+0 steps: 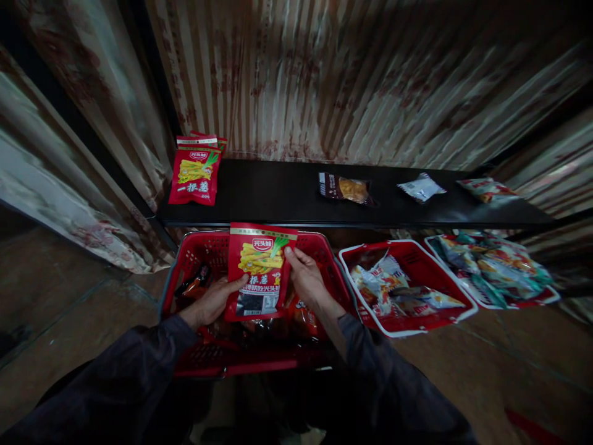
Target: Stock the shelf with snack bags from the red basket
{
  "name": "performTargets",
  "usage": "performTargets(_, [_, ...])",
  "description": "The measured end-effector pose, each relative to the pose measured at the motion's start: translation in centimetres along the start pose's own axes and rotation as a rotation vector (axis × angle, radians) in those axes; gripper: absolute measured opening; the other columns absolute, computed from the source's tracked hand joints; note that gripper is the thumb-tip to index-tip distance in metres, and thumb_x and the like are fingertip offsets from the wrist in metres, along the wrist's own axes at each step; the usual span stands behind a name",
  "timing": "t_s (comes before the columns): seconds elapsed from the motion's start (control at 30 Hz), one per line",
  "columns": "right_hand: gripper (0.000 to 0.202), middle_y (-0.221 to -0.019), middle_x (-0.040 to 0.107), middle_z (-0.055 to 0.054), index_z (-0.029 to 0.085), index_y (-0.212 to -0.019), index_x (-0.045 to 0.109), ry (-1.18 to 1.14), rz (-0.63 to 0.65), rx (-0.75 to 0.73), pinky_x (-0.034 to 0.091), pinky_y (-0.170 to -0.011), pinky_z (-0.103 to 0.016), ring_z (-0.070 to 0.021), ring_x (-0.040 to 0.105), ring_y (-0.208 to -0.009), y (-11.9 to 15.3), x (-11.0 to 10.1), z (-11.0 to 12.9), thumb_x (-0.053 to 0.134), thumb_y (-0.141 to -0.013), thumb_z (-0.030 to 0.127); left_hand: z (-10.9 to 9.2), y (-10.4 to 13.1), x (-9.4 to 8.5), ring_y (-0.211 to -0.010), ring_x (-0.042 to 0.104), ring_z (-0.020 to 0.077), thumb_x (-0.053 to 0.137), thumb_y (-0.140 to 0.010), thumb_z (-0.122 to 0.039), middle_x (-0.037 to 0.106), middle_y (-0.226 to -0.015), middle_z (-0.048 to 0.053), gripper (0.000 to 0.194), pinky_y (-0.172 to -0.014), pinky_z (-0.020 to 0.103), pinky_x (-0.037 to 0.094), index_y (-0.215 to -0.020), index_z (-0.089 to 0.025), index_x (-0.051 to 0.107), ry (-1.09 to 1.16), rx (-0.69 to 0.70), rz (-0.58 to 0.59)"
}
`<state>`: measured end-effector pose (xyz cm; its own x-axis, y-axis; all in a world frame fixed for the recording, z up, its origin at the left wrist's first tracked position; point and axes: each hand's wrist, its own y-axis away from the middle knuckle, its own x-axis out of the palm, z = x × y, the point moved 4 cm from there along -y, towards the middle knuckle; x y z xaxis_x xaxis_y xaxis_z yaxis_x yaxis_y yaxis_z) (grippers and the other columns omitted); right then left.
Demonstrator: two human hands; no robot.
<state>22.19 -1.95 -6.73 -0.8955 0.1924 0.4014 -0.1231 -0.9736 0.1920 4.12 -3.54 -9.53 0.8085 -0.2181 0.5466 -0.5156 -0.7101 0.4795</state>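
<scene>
Between my two hands is a red snack bag with yellow sticks and a green onion printed on its front. My left hand is closed on its lower left edge. The fingers of my right hand pinch its upper right side. The bag is held up over a red shopping basket, in which several dark and orange packets lie partly hidden by the bag and my arms. Matching red bags stand at the left end of the black shelf.
Along the shelf lie a brown snack packet, a white packet and a red-green packet. Two white-rimmed red baskets, one nearer and one farther right, hold snack bags. A striped curtain hangs behind.
</scene>
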Motion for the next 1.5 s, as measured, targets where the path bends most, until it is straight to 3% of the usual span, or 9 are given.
performTargets(0.1, [0.032, -0.077, 0.075, -0.003, 0.02, -0.08, 0.07, -0.076, -0.042, 0.055, 0.055, -0.073, -0.037, -0.0257, 0.07, -0.083, 0.3, 0.0, -0.2, 0.076, -0.063, 0.046, -0.1, 0.0, 0.6, -0.097, 0.066, 0.0296, 0.072, -0.07, -0.044, 0.073, -0.099, 0.012, 0.044, -0.086, 0.04, 0.052, -0.101, -0.013, 0.069, -0.047, -0.031, 0.028])
performTargets(0.27, [0.03, -0.074, 0.075, -0.002, 0.021, -0.079, 0.07, -0.107, -0.066, 0.047, 0.055, -0.073, -0.037, -0.0257, 0.07, -0.081, 0.4, 0.2, 0.0, 0.079, -0.06, 0.043, -1.5, -0.6, 0.1, -0.103, 0.064, 0.0276, 0.068, -0.074, -0.045, 0.072, -0.104, 0.01, 0.042, -0.096, 0.042, 0.045, -0.102, -0.014, 0.068, -0.052, 0.158, -0.023])
performTargets(0.43, [0.03, -0.073, 0.075, -0.002, 0.021, -0.077, 0.07, -0.107, -0.076, 0.071, 0.056, -0.073, -0.037, -0.0261, 0.07, -0.081, 0.2, 0.3, -0.1, 0.08, -0.059, 0.043, -1.7, -1.0, -0.7, -0.111, 0.059, 0.0258, 0.064, -0.078, -0.047, 0.071, -0.108, 0.01, 0.042, -0.102, 0.04, 0.039, -0.103, -0.014, 0.068, -0.02, 0.222, -0.012])
performTargets(0.73, [0.03, -0.07, 0.074, -0.002, 0.021, -0.073, 0.069, -0.058, -0.082, 0.074, 0.055, -0.072, -0.038, -0.0273, 0.07, -0.08, 0.3, 0.4, -0.5, 0.079, -0.058, 0.045, -1.8, -0.3, 0.0, -0.101, 0.064, 0.0276, 0.07, -0.072, -0.043, 0.074, -0.096, 0.008, 0.039, -0.091, 0.04, 0.048, -0.098, -0.015, 0.069, -0.079, 0.236, -0.037])
performTargets(0.9, [0.034, -0.076, 0.075, -0.001, 0.022, -0.076, 0.069, -0.015, -0.101, 0.043, 0.055, -0.073, -0.037, -0.0262, 0.069, -0.083, 0.0, 0.2, -0.4, 0.074, -0.061, 0.052, -2.0, -0.5, -0.2, -0.102, 0.064, 0.0271, 0.071, -0.071, -0.043, 0.074, -0.095, 0.008, 0.038, -0.094, 0.039, 0.047, -0.096, -0.015, 0.069, -0.011, 0.252, -0.08])
performTargets(1.2, [0.033, -0.072, 0.074, 0.0, 0.022, -0.074, 0.071, 0.104, 0.071, 0.13, 0.052, -0.067, -0.031, -0.0204, 0.068, -0.071, 0.9, 0.9, -1.7, 0.076, -0.06, 0.051, -4.6, -0.9, -1.7, -0.099, 0.065, 0.0252, 0.073, -0.07, -0.036, 0.074, -0.093, 0.008, 0.034, -0.094, 0.039, 0.049, -0.095, -0.014, 0.066, 0.162, 0.365, -0.292])
performTargets(1.33, [0.032, -0.067, 0.072, 0.001, 0.021, -0.072, 0.072, 0.148, 0.104, 0.133, 0.05, -0.063, -0.028, -0.0152, 0.064, -0.059, 1.2, 1.3, -1.8, 0.077, -0.059, 0.049, -5.1, -1.0, -2.0, -0.099, 0.065, 0.0246, 0.071, -0.073, -0.035, 0.074, -0.095, 0.009, 0.032, -0.092, 0.038, 0.05, -0.096, -0.013, 0.065, 0.17, 0.396, -0.292])
performTargets(1.5, [0.029, -0.064, 0.071, 0.002, 0.021, -0.067, 0.072, 0.139, 0.036, 0.089, 0.049, -0.059, -0.027, -0.0137, 0.06, -0.054, 0.8, 1.0, -1.9, 0.077, -0.058, 0.049, -4.6, -0.7, -1.6, -0.098, 0.066, 0.0249, 0.075, -0.068, -0.032, 0.074, -0.095, 0.009, 0.034, -0.089, 0.037, 0.051, -0.094, -0.013, 0.067, 0.145, 0.323, -0.253])
